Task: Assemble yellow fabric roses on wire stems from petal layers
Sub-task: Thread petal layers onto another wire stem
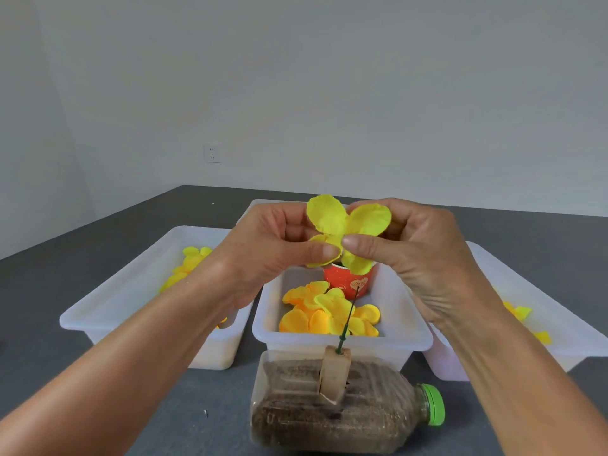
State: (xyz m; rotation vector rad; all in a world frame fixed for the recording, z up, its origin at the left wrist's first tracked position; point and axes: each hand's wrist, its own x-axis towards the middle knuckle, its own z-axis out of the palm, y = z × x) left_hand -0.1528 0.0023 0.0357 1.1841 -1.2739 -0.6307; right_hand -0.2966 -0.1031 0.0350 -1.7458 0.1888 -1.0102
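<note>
The room is plain: a pale wall with one socket [212, 153] low down, and the dark grey table [98, 245] running back into the corner. On it stand three white trays — a left tray [108, 311] and a right tray [559, 327], each with yellow petals, and a middle tray [388, 337] just ahead of me holding a heap of loose petal layers [322, 315] and a red cup [348, 281] at its far end. Behind those a fourth tray's rim just shows.

Nearest to me lies a bottle [312, 406] on its side, filled with something brown, green cap to the right, with a block [334, 373] set in it. The green wire stem [348, 315] stands in that block, tilted away from me, and as far as I can see it is bare — no petals threaded on yet, so I judge this rose is at its very start.

My left hand [279, 248] and right hand [418, 251] are raised above the middle tray, both pinching one yellow petal layer [345, 225] at its centre, thumbs nearly meeting. It still has to go down onto the stem, and I see no finished rose.
</note>
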